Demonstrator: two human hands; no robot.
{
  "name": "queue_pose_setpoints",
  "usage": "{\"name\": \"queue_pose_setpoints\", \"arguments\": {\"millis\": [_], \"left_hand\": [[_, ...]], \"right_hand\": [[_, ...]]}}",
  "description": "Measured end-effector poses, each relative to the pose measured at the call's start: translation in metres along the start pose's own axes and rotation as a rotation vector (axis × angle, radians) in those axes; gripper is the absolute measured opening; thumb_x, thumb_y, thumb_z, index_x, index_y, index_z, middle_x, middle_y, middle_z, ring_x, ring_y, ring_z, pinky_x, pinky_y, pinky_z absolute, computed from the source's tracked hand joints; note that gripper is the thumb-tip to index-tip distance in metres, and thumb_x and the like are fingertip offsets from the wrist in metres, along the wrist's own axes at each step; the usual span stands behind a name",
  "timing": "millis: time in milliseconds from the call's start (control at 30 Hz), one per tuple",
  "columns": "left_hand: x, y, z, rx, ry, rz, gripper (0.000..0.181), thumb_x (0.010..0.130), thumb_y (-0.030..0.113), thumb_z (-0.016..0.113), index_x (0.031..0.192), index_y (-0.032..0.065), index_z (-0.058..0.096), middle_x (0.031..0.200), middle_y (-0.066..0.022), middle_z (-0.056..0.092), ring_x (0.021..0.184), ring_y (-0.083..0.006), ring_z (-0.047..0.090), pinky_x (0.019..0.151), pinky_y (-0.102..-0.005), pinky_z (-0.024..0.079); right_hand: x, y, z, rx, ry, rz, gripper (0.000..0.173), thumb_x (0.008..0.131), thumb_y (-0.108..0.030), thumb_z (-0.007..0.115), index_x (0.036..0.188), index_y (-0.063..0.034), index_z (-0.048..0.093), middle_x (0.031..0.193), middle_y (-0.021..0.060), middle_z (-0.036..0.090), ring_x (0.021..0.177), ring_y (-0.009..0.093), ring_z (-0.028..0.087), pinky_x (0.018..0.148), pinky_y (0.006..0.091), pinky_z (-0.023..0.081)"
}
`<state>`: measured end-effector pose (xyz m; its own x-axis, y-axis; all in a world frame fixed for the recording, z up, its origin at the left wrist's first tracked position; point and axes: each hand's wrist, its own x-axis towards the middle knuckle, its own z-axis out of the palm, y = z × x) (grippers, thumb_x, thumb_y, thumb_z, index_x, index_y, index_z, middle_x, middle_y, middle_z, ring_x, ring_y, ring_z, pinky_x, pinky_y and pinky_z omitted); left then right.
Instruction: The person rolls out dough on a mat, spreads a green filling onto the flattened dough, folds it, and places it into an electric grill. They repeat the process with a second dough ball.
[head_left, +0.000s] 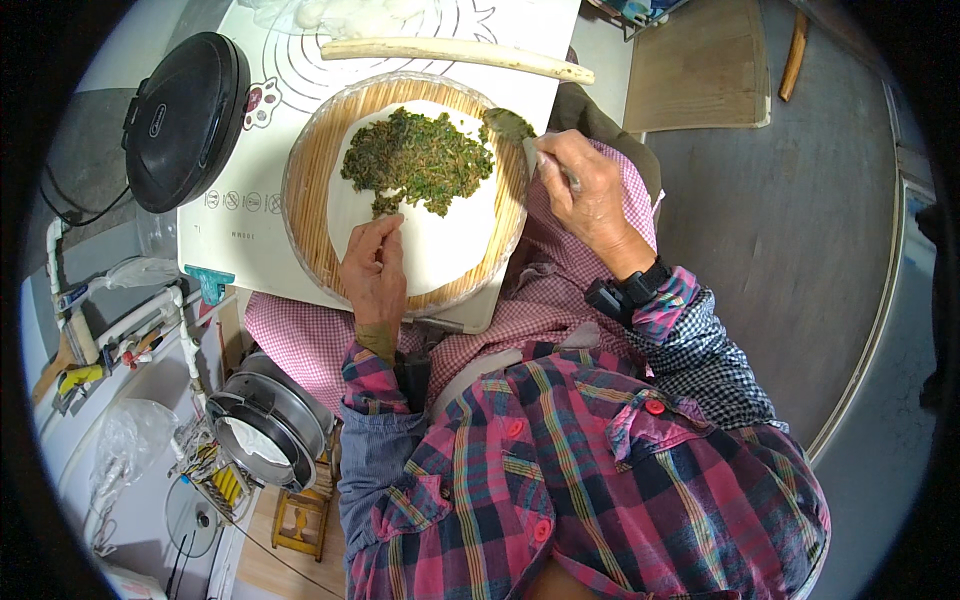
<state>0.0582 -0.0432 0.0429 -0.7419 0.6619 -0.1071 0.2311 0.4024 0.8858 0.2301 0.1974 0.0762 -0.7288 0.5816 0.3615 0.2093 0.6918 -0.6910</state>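
A round sheet of thin white dough (450, 251) lies on a round woven straw tray (311, 225). Chopped green filling (420, 157) covers its upper part, with a small clump at the lower left. My left hand (375, 259) touches the dough beside that clump, its thumb and fingertips close together; whether a morsel is between them cannot be told. In my right hand (581, 180) is the handle of a metal spoon (510, 126), whose bowl bears green bits and is over the tray's right rim.
A pale wooden rolling pin (457, 56) lies beyond the tray on the white table (225, 259). A closed black electric griddle (187, 124) stands at the left, near a plastic bag (360, 15). Metal pots (270, 420) stand below left.
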Motion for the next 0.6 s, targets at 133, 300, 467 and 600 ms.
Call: {"name": "queue_pose_setpoints", "arguments": {"millis": [133, 300, 467, 600], "left_hand": [[0.0, -0.001, -0.001, 0.016, -0.001, 0.011, 0.019, 0.105, 0.01, 0.066, 0.119, 0.0014, 0.075, 0.11, -0.0066, 0.071, 0.097, -0.0166, 0.066, 0.085, -0.0296, 0.053], [0.0, 0.001, 0.001, -0.023, 0.004, 0.004, 0.019, 0.103, 0.003, 0.063, 0.117, 0.0002, 0.075, 0.106, -0.0091, 0.069, 0.09, -0.0181, 0.066, 0.078, -0.0291, 0.053], [0.0, 0.001, 0.002, 0.029, 0.024, 0.044, 0.019, 0.102, 0.003, 0.063, 0.117, 0.0008, 0.075, 0.107, -0.0095, 0.069, 0.091, -0.0187, 0.067, 0.079, -0.0294, 0.054], [0.0, -0.003, 0.001, 0.001, 0.029, 0.06, 0.019, 0.102, 0.003, 0.064, 0.117, 0.0006, 0.075, 0.107, -0.0094, 0.069, 0.091, -0.0188, 0.067, 0.079, -0.0297, 0.054]], "right_hand": [[0.0, -0.006, -0.002, 0.07, 0.023, 0.041, 0.011, 0.095, 0.001, 0.066, 0.106, 0.0016, 0.067, 0.094, 0.017, 0.07, 0.077, 0.034, 0.072, 0.067, 0.0391, 0.058], [0.0, -0.007, -0.005, 0.019, 0.016, 0.029, 0.011, 0.094, 0.002, 0.068, 0.105, 0.0013, 0.067, 0.092, 0.0164, 0.069, 0.076, 0.033, 0.071, 0.067, 0.0391, 0.058], [-0.001, -0.01, 0.002, -0.014, -0.012, 0.004, 0.012, 0.093, 0.002, 0.068, 0.105, 0.0006, 0.067, 0.093, 0.0169, 0.069, 0.08, 0.034, 0.073, 0.07, 0.0399, 0.06], [0.001, -0.012, 0.002, -0.014, -0.022, -0.001, 0.011, 0.093, 0.002, 0.069, 0.104, 0.0, 0.067, 0.094, 0.0171, 0.069, 0.082, 0.034, 0.074, 0.072, 0.041, 0.061]]}}
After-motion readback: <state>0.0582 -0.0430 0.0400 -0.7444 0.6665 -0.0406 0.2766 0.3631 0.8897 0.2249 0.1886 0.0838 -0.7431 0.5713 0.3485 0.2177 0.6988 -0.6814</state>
